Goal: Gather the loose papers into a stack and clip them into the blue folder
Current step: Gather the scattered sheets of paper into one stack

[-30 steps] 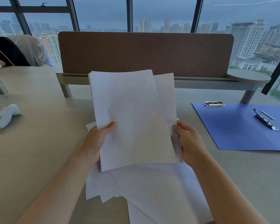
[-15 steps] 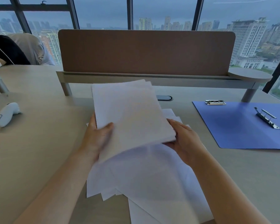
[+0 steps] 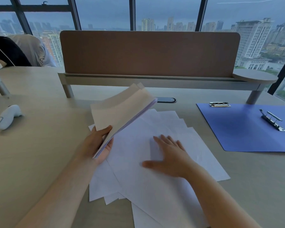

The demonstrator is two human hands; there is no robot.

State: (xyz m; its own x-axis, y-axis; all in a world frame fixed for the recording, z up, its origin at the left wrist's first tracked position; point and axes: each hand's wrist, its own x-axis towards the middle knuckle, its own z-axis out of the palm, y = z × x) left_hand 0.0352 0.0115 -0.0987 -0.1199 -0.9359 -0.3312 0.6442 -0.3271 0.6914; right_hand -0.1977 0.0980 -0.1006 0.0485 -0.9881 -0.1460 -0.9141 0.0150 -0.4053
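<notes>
My left hand (image 3: 99,143) grips a small stack of white sheets (image 3: 120,111) by its near corner, tilted up above the desk. Under it, several loose white papers (image 3: 155,186) lie fanned out on the desk. My right hand (image 3: 169,155) lies flat with straight fingers on the top loose sheet. The blue folder (image 3: 247,129) lies open to the right, its metal lever clip (image 3: 272,120) raised and a second flat metal clip (image 3: 219,104) at its far left corner.
A white handheld device (image 3: 7,116) lies at the left of the wooden desk (image 3: 39,145). A brown divider panel (image 3: 148,53) on a grey rail crosses the back, with a cable port (image 3: 166,99) before it. Another person sits at the far left.
My right hand has let go of the held stack and dropped flat onto the loose papers. My left hand alone now holds the stack, tilted lower and to the left.
</notes>
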